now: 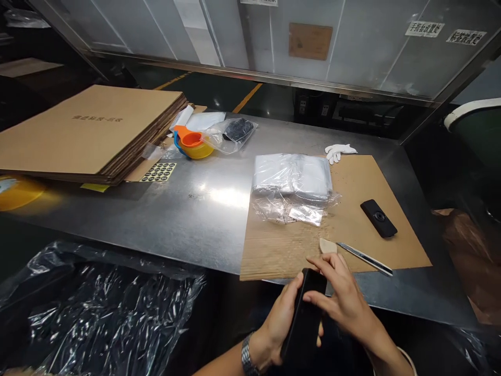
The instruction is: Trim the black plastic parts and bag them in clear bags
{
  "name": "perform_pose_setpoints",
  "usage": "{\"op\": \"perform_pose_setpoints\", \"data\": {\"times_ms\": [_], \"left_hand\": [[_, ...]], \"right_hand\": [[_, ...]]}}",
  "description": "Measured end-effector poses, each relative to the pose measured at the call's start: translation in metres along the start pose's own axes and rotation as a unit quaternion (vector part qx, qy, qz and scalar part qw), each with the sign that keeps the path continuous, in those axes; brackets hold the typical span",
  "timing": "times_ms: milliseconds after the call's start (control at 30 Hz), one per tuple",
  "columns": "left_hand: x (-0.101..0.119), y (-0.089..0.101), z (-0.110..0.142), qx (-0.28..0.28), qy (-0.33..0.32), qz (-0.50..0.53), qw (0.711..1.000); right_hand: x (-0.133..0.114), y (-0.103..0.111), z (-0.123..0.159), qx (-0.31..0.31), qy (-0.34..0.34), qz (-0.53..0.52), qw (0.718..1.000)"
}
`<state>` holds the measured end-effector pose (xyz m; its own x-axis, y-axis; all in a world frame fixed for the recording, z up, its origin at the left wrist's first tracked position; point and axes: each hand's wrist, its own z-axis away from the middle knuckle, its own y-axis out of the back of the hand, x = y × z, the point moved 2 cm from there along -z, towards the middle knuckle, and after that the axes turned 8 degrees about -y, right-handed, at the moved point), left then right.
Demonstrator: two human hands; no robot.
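Note:
My left hand (279, 324) is wrapped round a flat, black, rectangular device (304, 318), held tilted in front of the table edge. My right hand (342, 292) is at its upper end, with the thumb across the face and the index finger over the top; the fingertips press close to it. Just beyond lies a utility knife (366, 258) on a cardboard sheet (282, 256), beside a small beige piece (327, 246). A similar black device (379, 217) with a round ring on its face rests farther right on the cardboard.
Clear plastic bags (293, 176) lie on the cardboard, a white glove (340, 151) behind them. Flattened cardboard (90, 128) is stacked at left, near orange and yellow cups (193, 143) and a sticker sheet (158, 172). Black plastic wrapping (105, 308) sits front left.

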<state>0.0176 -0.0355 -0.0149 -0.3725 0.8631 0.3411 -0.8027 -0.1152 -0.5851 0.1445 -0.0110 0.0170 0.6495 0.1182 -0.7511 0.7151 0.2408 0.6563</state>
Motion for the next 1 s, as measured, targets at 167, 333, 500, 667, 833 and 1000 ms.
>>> {"op": "perform_pose_setpoints", "data": {"times_ms": [167, 333, 500, 667, 833, 1000], "left_hand": [[-0.001, -0.002, 0.004, -0.015, 0.006, -0.011, 1.0], [-0.005, 0.0, 0.003, -0.026, 0.018, -0.023, 0.999], [-0.001, 0.006, -0.002, -0.043, 0.016, 0.008, 0.999], [0.017, 0.014, -0.006, 0.011, -0.08, 0.069, 0.994], [0.025, 0.012, -0.003, 0.042, -0.224, 0.071, 0.971], [0.022, 0.01, -0.001, 0.051, -0.25, 0.045, 0.966]], "right_hand": [[0.005, 0.011, -0.011, -0.03, 0.05, -0.043, 0.997], [0.002, 0.015, -0.016, -0.042, 0.061, -0.047, 0.996], [0.009, 0.013, -0.014, -0.003, -0.027, -0.102, 0.994], [0.015, -0.007, 0.017, 0.011, -0.114, -0.076, 0.991], [0.004, -0.038, 0.043, -0.086, -0.132, -0.13, 0.979], [0.003, -0.046, 0.029, -0.085, -0.177, -0.216, 0.956]]}}
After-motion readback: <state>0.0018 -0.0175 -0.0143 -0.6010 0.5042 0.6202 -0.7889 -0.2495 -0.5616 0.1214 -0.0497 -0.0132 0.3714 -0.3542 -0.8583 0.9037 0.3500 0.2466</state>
